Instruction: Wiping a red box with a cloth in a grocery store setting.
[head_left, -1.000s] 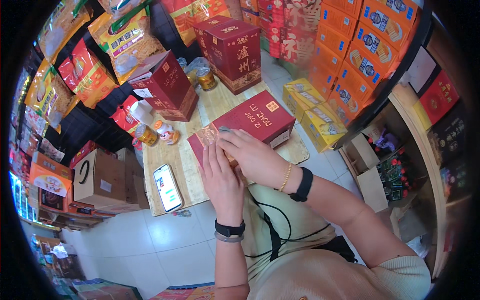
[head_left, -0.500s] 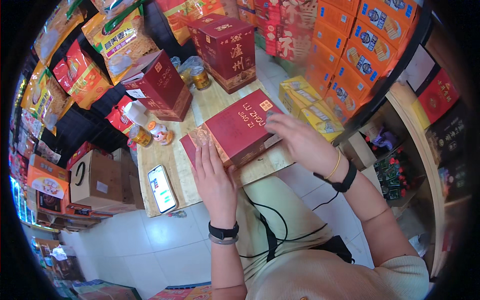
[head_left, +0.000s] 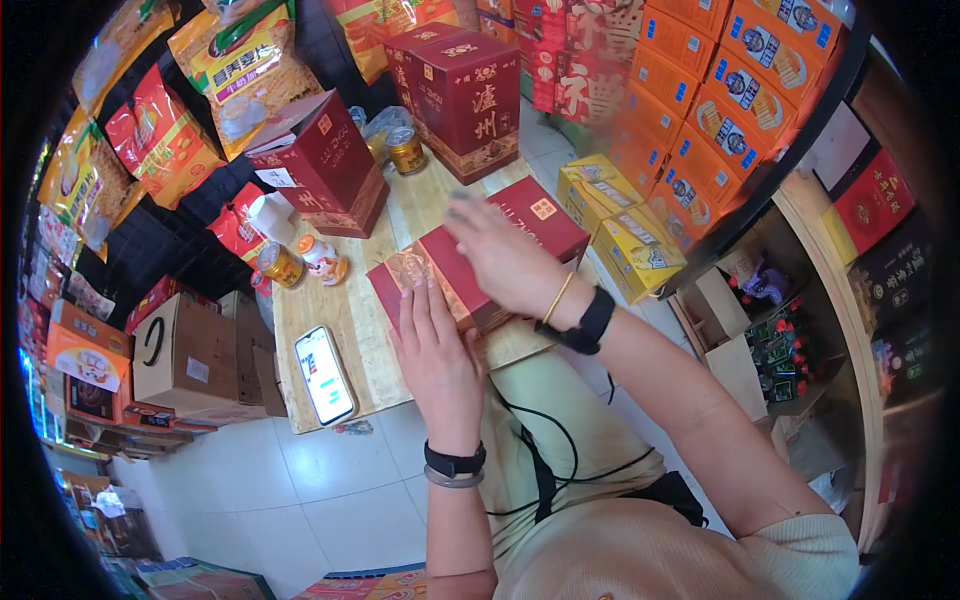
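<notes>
Both hands rest on a flat dark-red gift box point(head_left: 520, 225) lying across the near right part of the wooden counter point(head_left: 345, 335). The left hand point(head_left: 437, 352) lies palm down with its fingers straight and close together, pressing on the box's near left end, just beside the edge of the counter. The right hand point(head_left: 497, 257) lies open over the middle of the box, fingers stretched out toward the far left and a little blurred; it grips nothing. A black band and a thin gold bangle sit on the right wrist, a black band and a grey one on the left.

Left of the left hand, a phone point(head_left: 325, 374) lies face up near the counter's near edge, its screen lit. Farther back on the left stand a small gold can point(head_left: 278, 265) and a small bottle point(head_left: 324, 259), close together. Behind them sits a dark-red box point(head_left: 325, 165) with its lid tilted up, and farther still a tall dark-red carton point(head_left: 472, 90) with two more cans point(head_left: 405, 150) at its left. Right of the gift box lie yellow boxes point(head_left: 620, 225), with stacked orange boxes point(head_left: 730, 95) beyond. On the floor at the left stands a brown cardboard box point(head_left: 185, 355).
</notes>
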